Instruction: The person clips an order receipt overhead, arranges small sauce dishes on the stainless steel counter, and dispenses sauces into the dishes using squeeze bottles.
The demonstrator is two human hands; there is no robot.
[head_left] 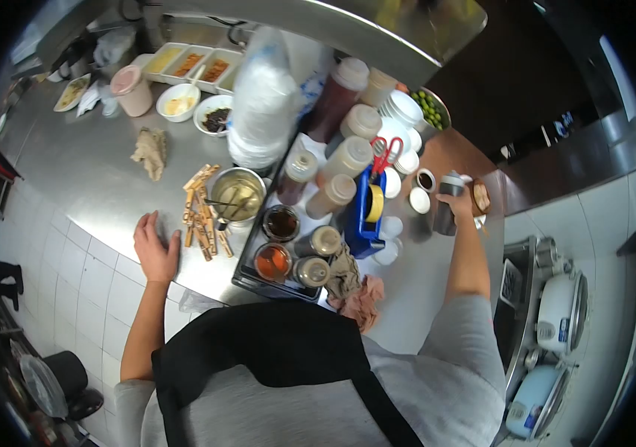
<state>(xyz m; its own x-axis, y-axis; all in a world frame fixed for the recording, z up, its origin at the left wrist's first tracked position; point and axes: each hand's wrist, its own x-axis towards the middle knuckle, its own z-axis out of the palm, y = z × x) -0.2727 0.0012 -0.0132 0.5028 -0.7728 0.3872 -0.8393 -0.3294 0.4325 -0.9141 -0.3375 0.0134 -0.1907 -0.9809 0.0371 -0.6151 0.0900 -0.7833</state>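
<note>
My left hand rests flat on the steel counter near its front edge, thumb apart from the fingers, holding nothing. Just right of it lies a heap of wooden clothespins, beside a metal pot of pale liquid with utensils in it. At the right, my right hand is wrapped round a dark bottle with a grey top. Close by the bottle are a small cup of dark sauce, a white cup and a plate with browned food, partly hidden by the hand.
A black tray of sauce jars and bottles stands mid-counter. Next to it are a blue tape dispenser, red scissors and crumpled cloths. Behind are a plastic-wrapped stack and food bowls. A steel shelf overhangs the back.
</note>
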